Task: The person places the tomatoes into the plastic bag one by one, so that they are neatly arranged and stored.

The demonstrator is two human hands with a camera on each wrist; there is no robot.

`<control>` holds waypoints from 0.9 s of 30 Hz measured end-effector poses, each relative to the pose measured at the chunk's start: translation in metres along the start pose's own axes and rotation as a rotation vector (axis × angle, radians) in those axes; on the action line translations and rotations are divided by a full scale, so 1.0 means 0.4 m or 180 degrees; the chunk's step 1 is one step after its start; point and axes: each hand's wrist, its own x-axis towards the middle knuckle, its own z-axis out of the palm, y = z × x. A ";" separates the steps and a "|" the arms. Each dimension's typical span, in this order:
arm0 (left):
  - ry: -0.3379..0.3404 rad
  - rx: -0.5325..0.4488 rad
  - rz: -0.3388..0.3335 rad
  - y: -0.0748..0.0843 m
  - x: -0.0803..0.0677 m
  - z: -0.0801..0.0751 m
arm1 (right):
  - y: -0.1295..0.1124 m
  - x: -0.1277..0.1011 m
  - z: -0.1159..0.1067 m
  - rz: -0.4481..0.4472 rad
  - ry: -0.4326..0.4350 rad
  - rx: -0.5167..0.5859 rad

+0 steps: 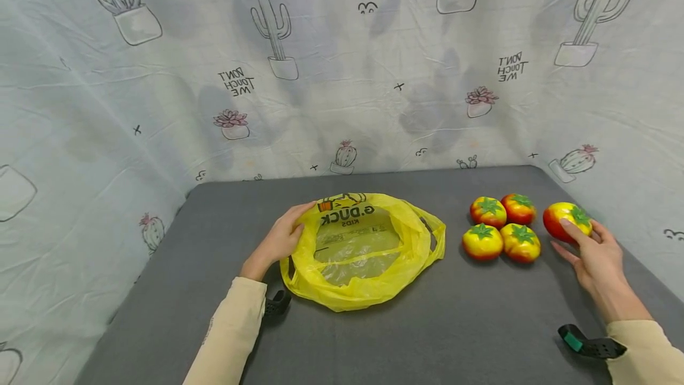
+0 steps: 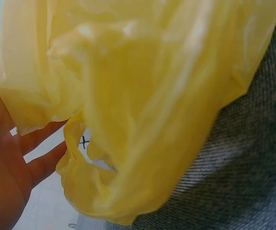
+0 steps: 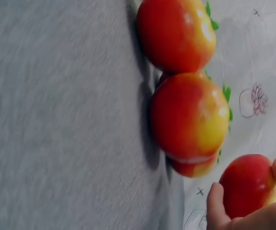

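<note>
A yellow plastic bag (image 1: pixel 363 293) lies on the grey table with its mouth spread wide and dark lettering inside. My left hand (image 1: pixel 283 233) holds it by the left rim; in the left wrist view, the bag (image 2: pixel 143 110) hides the fingertips of that hand (image 2: pixel 4 167). On the right, my right hand (image 1: pixel 598 257) grips a red-and-yellow tomato (image 1: pixel 561 218) with a green leafy top. The same tomato (image 3: pixel 246 184) shows between thumb and fingers in the right wrist view. Several similar tomatoes (image 1: pixel 483 242) sit in a tight cluster to its left.
The grey table (image 1: pixel 385 343) runs back to a pale cloth backdrop (image 1: pixel 342 76) printed with cacti, which also hangs along both sides. A black strap (image 1: pixel 590 346) shows by the right wrist, and another strap (image 1: pixel 278 303) by the left.
</note>
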 end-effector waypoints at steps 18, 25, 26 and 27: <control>0.0051 0.0057 0.0067 0.009 -0.001 -0.002 | 0.065 0.162 -0.040 -0.0306 -0.0185 0.0007; 0.0039 0.0108 0.0062 0.015 0.000 -0.003 | 0.039 0.090 0.069 -0.0354 -0.0305 -0.0079; 0.0044 0.0116 0.0066 0.017 0.000 -0.004 | 0.036 0.080 0.084 -0.0345 -0.0342 -0.0062; 0.0050 0.0115 0.0069 0.018 0.000 -0.004 | 0.036 0.074 0.095 -0.0369 -0.0364 -0.0072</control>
